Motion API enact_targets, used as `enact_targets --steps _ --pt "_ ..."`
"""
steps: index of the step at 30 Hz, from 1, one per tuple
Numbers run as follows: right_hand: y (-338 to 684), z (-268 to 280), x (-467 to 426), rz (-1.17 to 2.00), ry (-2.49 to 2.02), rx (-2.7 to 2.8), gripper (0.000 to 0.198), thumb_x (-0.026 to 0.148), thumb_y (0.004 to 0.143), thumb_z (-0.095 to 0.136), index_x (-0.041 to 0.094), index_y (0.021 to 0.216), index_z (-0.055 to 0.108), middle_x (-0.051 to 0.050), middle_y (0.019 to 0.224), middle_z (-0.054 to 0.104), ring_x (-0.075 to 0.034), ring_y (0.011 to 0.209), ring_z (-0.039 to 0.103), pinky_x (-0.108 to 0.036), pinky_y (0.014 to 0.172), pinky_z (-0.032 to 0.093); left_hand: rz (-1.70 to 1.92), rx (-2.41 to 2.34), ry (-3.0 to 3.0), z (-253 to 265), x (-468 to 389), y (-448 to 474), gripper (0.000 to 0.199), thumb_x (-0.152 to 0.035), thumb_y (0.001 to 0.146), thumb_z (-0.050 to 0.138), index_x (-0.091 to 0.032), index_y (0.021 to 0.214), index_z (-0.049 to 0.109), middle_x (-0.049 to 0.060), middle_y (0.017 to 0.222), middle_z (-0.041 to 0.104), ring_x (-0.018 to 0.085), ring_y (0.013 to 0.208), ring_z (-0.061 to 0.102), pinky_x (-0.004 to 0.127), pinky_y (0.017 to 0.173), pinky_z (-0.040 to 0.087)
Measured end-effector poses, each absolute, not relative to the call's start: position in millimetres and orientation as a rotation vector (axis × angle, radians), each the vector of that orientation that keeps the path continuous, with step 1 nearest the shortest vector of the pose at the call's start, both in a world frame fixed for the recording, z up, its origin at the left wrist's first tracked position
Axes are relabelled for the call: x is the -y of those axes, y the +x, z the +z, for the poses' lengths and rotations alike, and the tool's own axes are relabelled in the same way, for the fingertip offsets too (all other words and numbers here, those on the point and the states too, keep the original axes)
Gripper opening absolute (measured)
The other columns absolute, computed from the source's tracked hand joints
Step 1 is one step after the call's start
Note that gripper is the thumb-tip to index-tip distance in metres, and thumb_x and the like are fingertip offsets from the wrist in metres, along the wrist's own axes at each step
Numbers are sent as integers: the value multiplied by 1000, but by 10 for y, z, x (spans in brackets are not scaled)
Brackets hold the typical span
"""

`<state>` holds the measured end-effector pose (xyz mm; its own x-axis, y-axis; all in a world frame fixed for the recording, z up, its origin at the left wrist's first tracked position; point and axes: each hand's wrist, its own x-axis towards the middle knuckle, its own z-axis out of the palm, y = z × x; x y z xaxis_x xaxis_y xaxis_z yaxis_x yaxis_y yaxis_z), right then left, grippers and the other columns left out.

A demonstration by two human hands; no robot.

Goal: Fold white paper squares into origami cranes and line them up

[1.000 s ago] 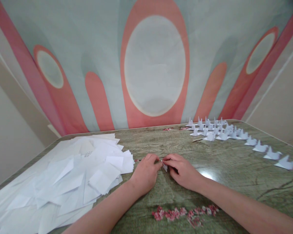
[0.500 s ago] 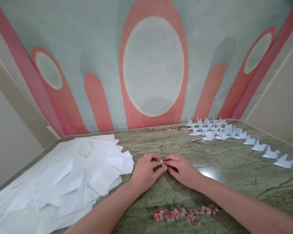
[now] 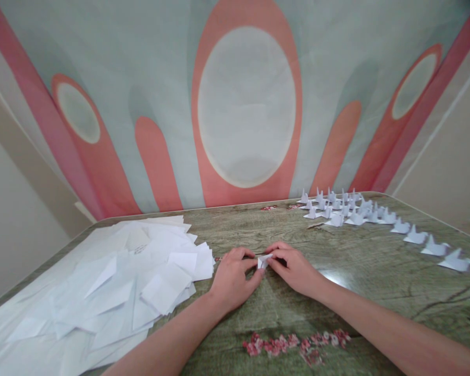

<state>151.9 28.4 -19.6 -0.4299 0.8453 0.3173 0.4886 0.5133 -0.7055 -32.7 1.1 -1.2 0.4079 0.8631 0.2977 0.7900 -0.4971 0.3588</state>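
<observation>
Paper piece [image 3: 262,261] around the middle of the surface [image 3: 376,297] looks only part-folded tbh, pinched by both left hand [image 3: 234,275] and right hand [image 3: 293,267], while a bunch of folded birds [image 3: 454,262] already sits far right and that messy sheet pile [image 3: 166,290] at left looks mostly unfolded.

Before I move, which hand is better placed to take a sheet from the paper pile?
Probably the left hand, nearer the paper pile; the right hand is across the folded piece, which both are touching.

Fingers [image 3: 238,253] partly hide the folded paper [image 3: 263,261], its exact shape too small to tell; left and bottom edges crop the paper pile [image 3: 113,292].
</observation>
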Motion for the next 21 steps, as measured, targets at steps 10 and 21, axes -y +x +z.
enact_targets --steps 10,21 --pt "1510 -206 -295 664 -1108 2089 17 15 81 49 16 72 64 -6 92 57 -17 87 54 -31 80 41 731 -1517 2380 0 -6 -285 23 -36 84 48 -26 91 67 2 94 60 18 92 53 31 82 39" --pt "1511 -199 -305 707 -1074 2077 10 16 77 56 17 73 65 -5 92 58 -16 88 54 -30 80 41 746 -1514 2281 -86 -96 -322 17 -31 81 53 -26 84 69 0 90 62 18 88 54 30 79 39"
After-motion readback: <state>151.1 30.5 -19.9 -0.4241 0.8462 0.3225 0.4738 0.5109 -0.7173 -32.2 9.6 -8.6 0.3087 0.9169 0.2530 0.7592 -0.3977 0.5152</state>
